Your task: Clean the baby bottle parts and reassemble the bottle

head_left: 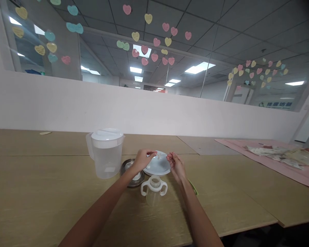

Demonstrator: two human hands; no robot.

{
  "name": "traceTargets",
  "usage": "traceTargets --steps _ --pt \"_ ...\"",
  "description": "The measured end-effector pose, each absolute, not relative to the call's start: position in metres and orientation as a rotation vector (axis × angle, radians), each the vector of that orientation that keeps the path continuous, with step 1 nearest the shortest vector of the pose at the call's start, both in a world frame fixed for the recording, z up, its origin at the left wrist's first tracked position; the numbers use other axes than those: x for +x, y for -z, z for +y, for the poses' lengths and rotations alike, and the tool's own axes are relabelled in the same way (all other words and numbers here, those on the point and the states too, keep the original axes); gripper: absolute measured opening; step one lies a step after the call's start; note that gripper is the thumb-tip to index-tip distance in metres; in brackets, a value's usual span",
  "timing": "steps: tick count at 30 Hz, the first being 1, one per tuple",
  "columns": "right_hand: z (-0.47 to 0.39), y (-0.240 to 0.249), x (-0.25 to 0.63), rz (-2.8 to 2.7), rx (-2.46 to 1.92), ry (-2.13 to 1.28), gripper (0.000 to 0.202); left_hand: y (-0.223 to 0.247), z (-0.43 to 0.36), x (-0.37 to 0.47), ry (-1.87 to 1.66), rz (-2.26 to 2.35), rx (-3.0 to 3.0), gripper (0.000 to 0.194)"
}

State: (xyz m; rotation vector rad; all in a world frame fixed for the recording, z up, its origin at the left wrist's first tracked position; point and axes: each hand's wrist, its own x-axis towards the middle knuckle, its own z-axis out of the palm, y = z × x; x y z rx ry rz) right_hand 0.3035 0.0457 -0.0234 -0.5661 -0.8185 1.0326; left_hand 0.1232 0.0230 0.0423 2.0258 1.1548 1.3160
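With fingers closed, the left hand (143,160) and right hand (176,165) pinch a thin pale piece (159,156) over the bowl (157,169); a loosened grip could drop it in, a dipping wrist tip the bottle (154,193).

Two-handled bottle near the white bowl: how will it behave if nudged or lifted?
The two-handled bottle is probably light and stiff: its see-through body stands upright with an even shape. Knocked over, it would likely roll little, since white handles jut from both sides. Its neck is uncovered, so any contents could spill if it tips.
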Motion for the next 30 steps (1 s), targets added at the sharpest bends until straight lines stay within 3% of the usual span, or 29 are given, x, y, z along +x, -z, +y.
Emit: traceTargets --steps 12,30 --pt "0.0495 0.0263 0.3027 -0.718 -0.481 -1.096 0.019 -0.0456 0.0171 0.1298 -1.325 1.009 1.833 0.016" --pt "0.0400 0.0193 0.2957 -0.886 -0.626 -1.032 0.025 -0.0389 0.0183 0.1317 -1.356 1.097 2.035 0.013"
